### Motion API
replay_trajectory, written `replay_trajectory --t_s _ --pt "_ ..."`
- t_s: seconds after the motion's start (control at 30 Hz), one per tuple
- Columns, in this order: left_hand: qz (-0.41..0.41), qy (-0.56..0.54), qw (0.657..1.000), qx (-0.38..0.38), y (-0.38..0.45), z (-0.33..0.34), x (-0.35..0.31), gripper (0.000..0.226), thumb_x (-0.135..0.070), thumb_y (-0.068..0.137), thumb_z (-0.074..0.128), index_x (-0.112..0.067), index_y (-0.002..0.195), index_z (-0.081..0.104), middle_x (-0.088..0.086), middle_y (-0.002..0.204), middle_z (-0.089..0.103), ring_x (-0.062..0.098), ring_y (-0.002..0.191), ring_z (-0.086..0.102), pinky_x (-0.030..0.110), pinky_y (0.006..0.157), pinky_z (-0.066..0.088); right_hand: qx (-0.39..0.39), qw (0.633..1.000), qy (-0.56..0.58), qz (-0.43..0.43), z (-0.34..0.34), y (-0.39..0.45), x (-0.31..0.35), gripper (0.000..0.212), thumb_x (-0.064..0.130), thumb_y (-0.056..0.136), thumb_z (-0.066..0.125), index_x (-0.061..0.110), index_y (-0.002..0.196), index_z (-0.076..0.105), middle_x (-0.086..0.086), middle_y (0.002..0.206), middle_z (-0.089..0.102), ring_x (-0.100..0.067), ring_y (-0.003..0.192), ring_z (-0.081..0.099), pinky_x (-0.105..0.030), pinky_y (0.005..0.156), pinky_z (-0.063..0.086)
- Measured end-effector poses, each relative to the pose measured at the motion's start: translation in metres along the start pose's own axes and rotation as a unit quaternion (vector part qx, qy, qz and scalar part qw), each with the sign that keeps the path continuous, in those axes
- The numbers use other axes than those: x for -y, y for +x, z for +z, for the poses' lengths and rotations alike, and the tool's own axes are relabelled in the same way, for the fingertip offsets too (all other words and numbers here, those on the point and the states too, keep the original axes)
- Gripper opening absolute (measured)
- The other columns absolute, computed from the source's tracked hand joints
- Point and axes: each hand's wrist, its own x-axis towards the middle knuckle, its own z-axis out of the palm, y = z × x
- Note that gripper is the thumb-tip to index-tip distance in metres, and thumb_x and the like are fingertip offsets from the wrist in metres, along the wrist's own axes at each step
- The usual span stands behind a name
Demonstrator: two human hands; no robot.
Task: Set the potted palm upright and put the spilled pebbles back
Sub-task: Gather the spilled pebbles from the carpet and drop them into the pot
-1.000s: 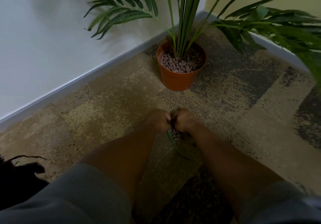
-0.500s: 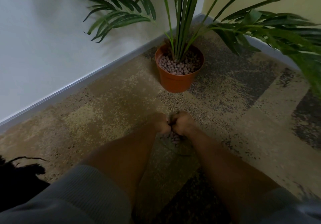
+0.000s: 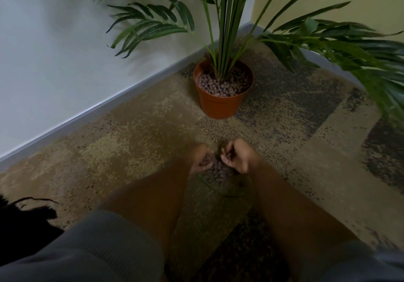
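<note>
Both hands, pressed knuckle to knuckle 1 s ago, have parted and turned palms inward. Left hand (image 3: 202,159) and right hand (image 3: 237,158) now cup a heap of pebbles (image 3: 218,172) between curled fingers, low over the carpet (image 3: 131,133). The palm's pot (image 3: 220,104) stands upright at the far corner. Keeping the 2 palms sealed together during the carry should prevent spills.

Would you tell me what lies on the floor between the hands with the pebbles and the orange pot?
In the head view, only bare patterned carpet lies between the hands' pebbles and the orange pot; nothing else shows there.
</note>
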Motion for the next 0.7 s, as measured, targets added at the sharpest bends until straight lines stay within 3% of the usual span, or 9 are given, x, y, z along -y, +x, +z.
replay_trajectory --t_s 0.13,0.27,0.33,0.4,0.5,0.6,0.7 --pt "-0.011 -0.115 0.993 0.036 -0.008 -0.004 -0.006 0.028 -0.023 0.095 0.044 -0.017 0.069 0.052 -0.003 0.061 0.05 0.006 0.046 0.048 0.015 0.046 0.045 0.062 0.993 0.102 0.004 -0.007 -0.004 0.001 0.021 0.01 0.085 0.04 0.014 0.065 0.041 -0.001 0.062 0.041 -0.013 0.056 0.042 -0.019 0.047 0.041" --pt "-0.011 -0.108 0.994 0.018 -0.006 0.001 -0.01 0.038 -0.032 0.099 0.045 -0.021 0.063 0.051 -0.007 0.051 0.047 0.002 0.039 0.043 0.01 0.04 0.038 0.077 0.989 0.126 -0.014 -0.004 -0.002 0.0 0.019 0.011 0.095 0.051 0.012 0.076 0.051 -0.001 0.064 0.047 -0.007 0.046 0.05 -0.014 0.04 0.044" --pt "-0.017 -0.149 0.989 0.003 -0.002 0.001 -0.011 0.035 -0.03 0.1 0.045 -0.02 0.067 0.052 -0.005 0.057 0.049 0.004 0.049 0.046 0.011 0.04 0.041 0.069 0.987 0.145 -0.019 -0.002 -0.003 0.003 0.015 0.01 0.098 0.048 0.006 0.084 0.054 -0.007 0.073 0.056 -0.013 0.061 0.059 -0.017 0.048 0.054" --pt "-0.022 -0.219 0.976 -0.011 0.0 -0.001 -0.015 0.033 -0.026 0.101 0.044 -0.016 0.072 0.056 -0.001 0.067 0.054 0.007 0.06 0.051 0.013 0.041 0.047 0.06 0.981 0.185 -0.017 0.001 -0.005 0.009 0.018 0.011 0.101 0.043 0.001 0.095 0.055 -0.016 0.095 0.064 -0.024 0.086 0.065 -0.027 0.067 0.059" --pt "-0.009 -0.34 0.94 -0.031 -0.006 -0.002 -0.034 0.028 -0.025 0.102 0.043 -0.009 0.087 0.061 0.002 0.078 0.058 0.01 0.069 0.056 0.018 0.057 0.055 0.06 0.971 0.231 -0.031 0.007 -0.013 0.025 0.03 0.013 0.102 0.033 -0.004 0.116 0.052 -0.024 0.125 0.059 -0.033 0.118 0.058 -0.037 0.095 0.052" --pt "0.042 -0.455 0.889 -0.031 -0.017 -0.001 -0.067 0.032 -0.025 0.102 0.038 -0.009 0.117 0.061 0.004 0.084 0.06 0.012 0.075 0.058 0.02 0.079 0.051 0.086 0.958 0.268 -0.062 0.016 -0.025 0.049 0.032 0.013 0.102 0.03 -0.007 0.112 0.053 -0.026 0.131 0.055 -0.035 0.123 0.055 -0.04 0.106 0.046" --pt "0.103 -0.485 0.869 -0.009 -0.033 0.004 -0.102 0.038 -0.024 0.103 0.034 -0.008 0.13 0.055 0.004 0.101 0.063 0.014 0.091 0.063 0.022 0.082 0.051 0.1 0.942 0.305 -0.1 0.028 -0.031 0.078 0.038 0.016 0.102 0.033 -0.009 0.126 0.049 -0.027 0.132 0.053 -0.037 0.121 0.056 -0.04 0.099 0.052"
